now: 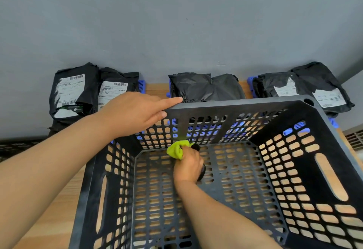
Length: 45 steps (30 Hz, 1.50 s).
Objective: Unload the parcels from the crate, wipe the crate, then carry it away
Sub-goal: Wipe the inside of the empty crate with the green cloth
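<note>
Clutching a bunched cloth at frame centre, right hand works by crate's far wall; left hand's straight fingers press its rim.

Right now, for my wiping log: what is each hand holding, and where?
Right hand grips a bunched yellow-green cloth by its near end; left hand holds nothing, resting on the crate rim.

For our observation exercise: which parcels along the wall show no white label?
The middle parcels, just behind the crate: plain black wrap only. The left parcels and right parcels show white labels.
</note>
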Each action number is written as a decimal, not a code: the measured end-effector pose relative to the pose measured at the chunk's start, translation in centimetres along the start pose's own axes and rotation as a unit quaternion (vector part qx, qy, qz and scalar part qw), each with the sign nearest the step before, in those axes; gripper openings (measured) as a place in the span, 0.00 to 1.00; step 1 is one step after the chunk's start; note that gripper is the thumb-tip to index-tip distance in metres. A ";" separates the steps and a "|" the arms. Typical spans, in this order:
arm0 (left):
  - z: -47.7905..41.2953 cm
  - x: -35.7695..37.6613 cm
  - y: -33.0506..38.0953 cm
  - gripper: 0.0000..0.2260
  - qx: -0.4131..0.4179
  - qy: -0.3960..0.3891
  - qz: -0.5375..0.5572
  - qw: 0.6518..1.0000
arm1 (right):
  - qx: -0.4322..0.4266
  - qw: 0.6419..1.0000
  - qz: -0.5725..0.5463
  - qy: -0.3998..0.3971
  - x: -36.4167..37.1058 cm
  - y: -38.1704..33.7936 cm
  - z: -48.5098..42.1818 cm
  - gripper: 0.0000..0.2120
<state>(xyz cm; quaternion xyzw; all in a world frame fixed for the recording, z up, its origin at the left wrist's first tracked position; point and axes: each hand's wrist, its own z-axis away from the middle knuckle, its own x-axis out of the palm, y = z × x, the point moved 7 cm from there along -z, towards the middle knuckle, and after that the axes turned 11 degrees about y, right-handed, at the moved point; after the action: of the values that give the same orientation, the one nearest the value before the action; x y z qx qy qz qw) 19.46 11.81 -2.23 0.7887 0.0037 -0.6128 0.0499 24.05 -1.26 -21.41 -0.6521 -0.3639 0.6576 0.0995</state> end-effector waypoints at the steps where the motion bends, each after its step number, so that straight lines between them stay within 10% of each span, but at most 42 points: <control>1: -0.1 0.1 -0.1 0.23 -0.002 -0.003 -0.002 1.000 | -0.065 0.997 0.027 -0.008 0.4 0.1 0.0 0.10; 11: -0.2 0.3 -0.4 0.23 -0.001 -0.008 -0.004 1.000 | -0.434 0.868 0.240 -0.026 -1.2 3.3 -3.3 0.13; 25: 0.0 -0.1 -0.3 0.23 -0.013 -0.008 0.012 1.000 | -0.115 0.900 0.418 -0.033 -9.7 13.6 -10.4 0.13; 32: 0.2 -0.5 -0.6 0.25 -0.032 0.005 -0.001 0.999 | -0.015 0.951 0.309 -0.027 -8.9 11.6 -9.0 0.15; 45: 6.5 -1.8 -6.0 0.14 -0.301 0.045 0.157 0.939 | -0.247 0.965 0.066 -0.061 -4.0 -0.9 -1.9 0.22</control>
<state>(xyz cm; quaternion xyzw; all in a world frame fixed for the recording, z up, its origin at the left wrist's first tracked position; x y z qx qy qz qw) 12.29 17.32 -2.54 0.7543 0.0666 -0.5308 0.3805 26.03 -2.38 -17.46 -0.6374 -0.4766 0.5910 -0.1313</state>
